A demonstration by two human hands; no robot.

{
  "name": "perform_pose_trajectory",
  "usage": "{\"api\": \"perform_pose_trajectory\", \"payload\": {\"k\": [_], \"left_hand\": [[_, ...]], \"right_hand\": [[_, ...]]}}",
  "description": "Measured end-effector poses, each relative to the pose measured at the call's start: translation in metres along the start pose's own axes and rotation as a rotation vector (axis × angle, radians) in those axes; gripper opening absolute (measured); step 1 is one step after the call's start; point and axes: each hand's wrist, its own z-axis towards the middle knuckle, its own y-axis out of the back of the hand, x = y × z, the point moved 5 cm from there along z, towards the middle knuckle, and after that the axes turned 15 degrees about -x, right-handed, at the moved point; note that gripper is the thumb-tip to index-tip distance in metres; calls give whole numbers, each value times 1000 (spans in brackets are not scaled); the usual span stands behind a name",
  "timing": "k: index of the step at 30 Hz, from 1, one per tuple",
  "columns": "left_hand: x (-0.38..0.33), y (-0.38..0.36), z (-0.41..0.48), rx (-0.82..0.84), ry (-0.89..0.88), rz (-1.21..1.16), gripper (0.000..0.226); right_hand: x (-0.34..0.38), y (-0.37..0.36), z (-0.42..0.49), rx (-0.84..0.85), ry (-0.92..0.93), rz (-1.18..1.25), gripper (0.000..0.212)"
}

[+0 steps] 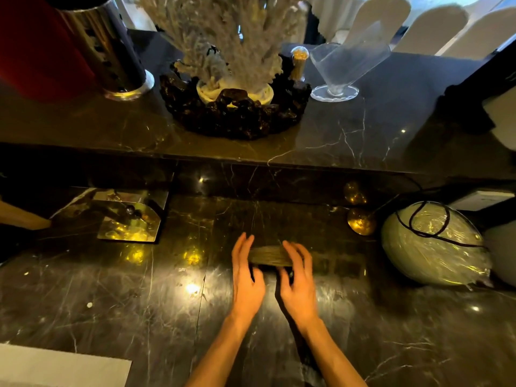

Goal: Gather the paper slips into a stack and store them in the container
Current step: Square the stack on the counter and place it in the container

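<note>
Paper slips (268, 256): a thick bundle, blurred, that lies on the lower counter (139, 303) right in front of the person, between the two hands

Long axis of the bundle: it runs left to right across the view, so each hand meets one short end; both hands look about equally near, neither is clearly nearer

Lower counter: dark marble with pale veins and yellow light spots, the largest surface in view; a raised ledge (335, 129) stands behind it

Wrapped round object (435, 247): pale, covered in shiny film with a dark cord over it, well apart to the right of the bundle

Metal holder (131, 216): a shiny open box to the far left on the lower counter; I judge it may be the container, but this is not sure

Left hand (247, 275): half open and curved, fingers at the left end of the bundle, thumb toward the near side; it presses rather than lifts, as far as I can tell

Right hand (297, 277): also half open, fingers spread over the right end and the top edge of the bundle

Step in hand: the hands seem to square the slips into one stack

Next move, as a judgement: the stack must travel to the left if the metal holder is the goal, so the left hand would lead
</note>
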Motion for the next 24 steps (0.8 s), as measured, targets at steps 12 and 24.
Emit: {"api": "perform_pose_trajectory", "payload": {"k": [12,24], "left_hand": [[-1,-11,-5,103,-134,60,64],[4,-12,-5,41,-135,95,70]], "right_hand": [[0,-3,0,-18,38,-18,70],[0,-7,-2,-1,50,-73,81]]}}
